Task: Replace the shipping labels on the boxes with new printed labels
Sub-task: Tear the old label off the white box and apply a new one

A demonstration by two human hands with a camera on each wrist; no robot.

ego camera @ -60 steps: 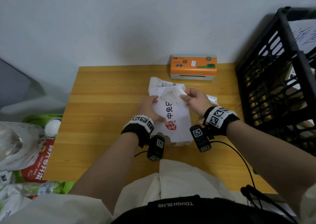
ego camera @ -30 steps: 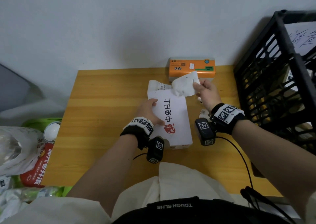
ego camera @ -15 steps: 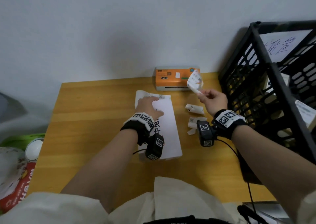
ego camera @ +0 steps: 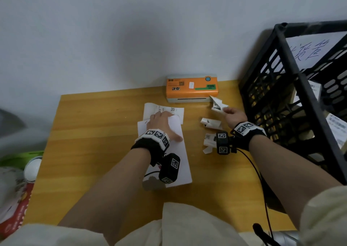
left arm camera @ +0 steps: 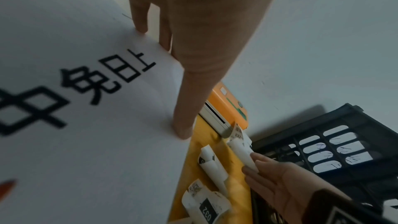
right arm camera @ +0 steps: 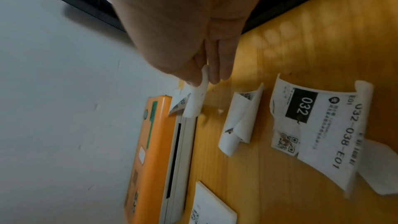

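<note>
A white box (ego camera: 180,155) with black printed characters lies flat on the wooden table (ego camera: 93,133). My left hand (ego camera: 161,117) presses down on its far end with straight fingers (left arm camera: 183,101). My right hand (ego camera: 226,111) pinches a curled, peeled-off label (ego camera: 217,105) just in front of the right end of the orange label printer (ego camera: 191,89). In the right wrist view the thumb and fingers (right arm camera: 217,67) pinch that label (right arm camera: 196,103) beside the printer (right arm camera: 155,142). A white printed label sheet (ego camera: 163,108) lies just beyond the box.
Two more peeled labels, one (ego camera: 210,122) and another (ego camera: 209,142), lie curled on the table right of the box. A tall black crate (ego camera: 293,103) holding parcels stands at the right edge. Bags and a green bin (ego camera: 22,170) sit left of the table.
My right hand pulled the old label off the box and carried it right, to the printer's right end. My left hand slid toward the box's far end. The head view turned right.
</note>
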